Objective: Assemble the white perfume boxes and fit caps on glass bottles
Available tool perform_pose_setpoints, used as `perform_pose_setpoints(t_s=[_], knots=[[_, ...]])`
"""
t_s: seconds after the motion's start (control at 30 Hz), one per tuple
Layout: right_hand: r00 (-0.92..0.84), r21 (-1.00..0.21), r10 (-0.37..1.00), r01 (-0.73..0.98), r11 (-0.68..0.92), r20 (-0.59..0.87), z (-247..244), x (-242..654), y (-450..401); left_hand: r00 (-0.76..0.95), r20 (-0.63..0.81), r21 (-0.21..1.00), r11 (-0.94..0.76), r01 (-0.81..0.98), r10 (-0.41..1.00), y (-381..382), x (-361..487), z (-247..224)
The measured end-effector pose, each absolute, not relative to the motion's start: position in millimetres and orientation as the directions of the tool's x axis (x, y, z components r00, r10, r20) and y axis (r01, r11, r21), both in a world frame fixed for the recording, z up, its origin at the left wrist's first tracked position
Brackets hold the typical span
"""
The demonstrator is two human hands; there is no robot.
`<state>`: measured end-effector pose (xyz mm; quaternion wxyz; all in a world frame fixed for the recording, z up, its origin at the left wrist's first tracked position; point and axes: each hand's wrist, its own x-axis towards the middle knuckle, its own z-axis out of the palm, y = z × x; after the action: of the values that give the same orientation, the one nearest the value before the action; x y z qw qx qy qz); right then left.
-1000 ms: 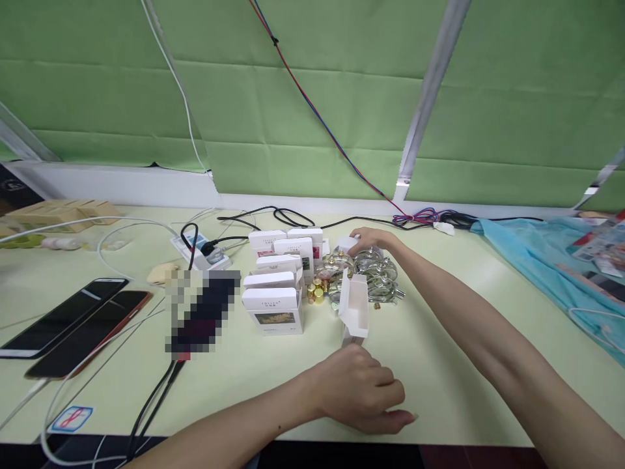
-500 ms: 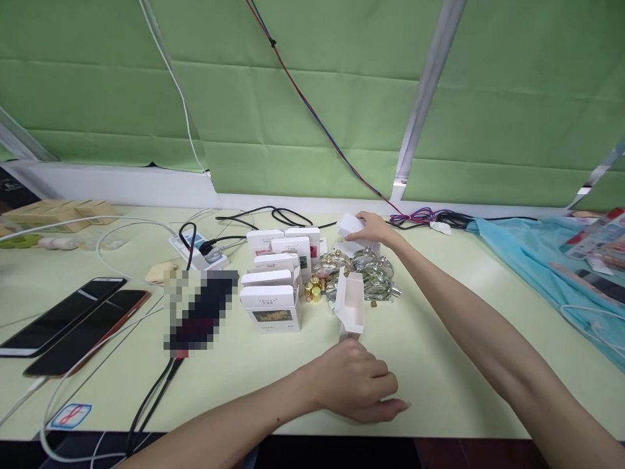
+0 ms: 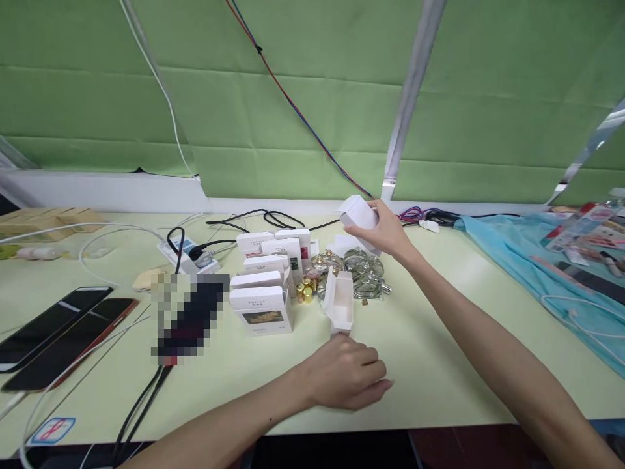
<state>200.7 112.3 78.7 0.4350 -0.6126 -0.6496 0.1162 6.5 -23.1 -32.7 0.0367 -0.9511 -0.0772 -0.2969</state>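
Note:
A small white carton (image 3: 359, 213) is gripped between the thumb and fingers of my right hand (image 3: 388, 229), raised above the back of the pile. My left hand (image 3: 346, 372) rests near the table's front, fingers curled in; its palm side is hidden and nothing shows in it. Just beyond it stands an open white box (image 3: 340, 303), its flap up. Behind that box lies a heap of clear glass bottles (image 3: 364, 270), with gold caps (image 3: 306, 290) to its left. Several white printed boxes (image 3: 261, 309) stand in a group left of the caps.
Two phones (image 3: 73, 339) lie at the left, near a white power strip (image 3: 188, 257) with black cables. A blue plastic sheet (image 3: 517, 260) covers the right side. Yellowish boxes (image 3: 53, 220) sit at the far left. A green blind (image 3: 293, 130) hangs behind the table.
My right hand has lifted the white carton up from behind the bottles and tilted it. The left hand stays curled in front of the open box. The view has shifted slightly right.

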Motion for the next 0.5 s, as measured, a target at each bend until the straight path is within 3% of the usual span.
perform_pose_setpoints(t_s=[0.2,0.37,0.5], knots=[[0.219,-0.858,0.889,0.431,0.281,0.401,62.4,196.7,72.2,0.821,0.535,0.0,-0.972,0.235,0.198,-23.9,6.0,-29.1],[0.209,-0.894,0.883,0.266,0.361,0.419,37.4,196.4,48.1,0.764,0.583,0.004,-0.942,0.336,0.275,-27.0,6.3,-28.2],[0.25,-0.871,0.84,0.247,0.425,0.481,16.7,200.7,36.0,0.726,0.595,0.018,-0.909,0.416,0.344,-28.9,6.8,-28.0]])
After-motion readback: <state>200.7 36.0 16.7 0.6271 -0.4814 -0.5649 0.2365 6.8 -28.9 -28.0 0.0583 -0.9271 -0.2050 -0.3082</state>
